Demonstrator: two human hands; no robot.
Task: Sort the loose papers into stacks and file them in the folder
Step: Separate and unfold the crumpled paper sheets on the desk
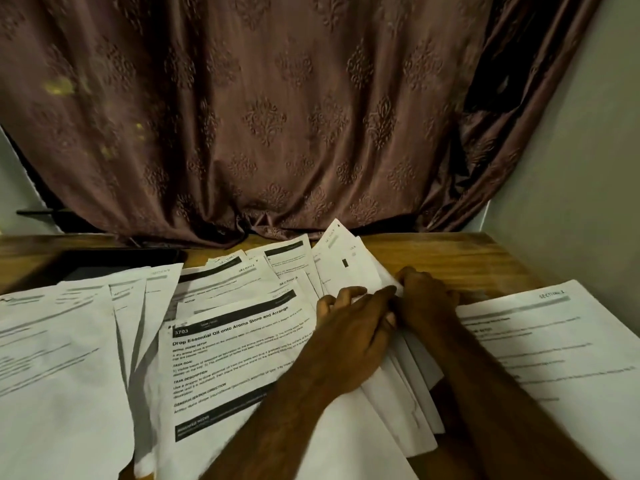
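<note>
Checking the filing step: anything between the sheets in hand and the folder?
Cannot say: no folder is clearly in view. Both hands, left and right, already touch the fanned sheets, with nothing between. A dark flat thing lies far left, partly under papers.

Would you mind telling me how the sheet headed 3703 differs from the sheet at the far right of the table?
The 3703 sheet lies amid overlapping papers, partly under the left hand; the right-hand sheet lies apart on the table, untouched. The 3703 sheet has a black header band and sharp text; the right-hand sheet shows a grey band and blurred text. Both are white printed pages.
</note>
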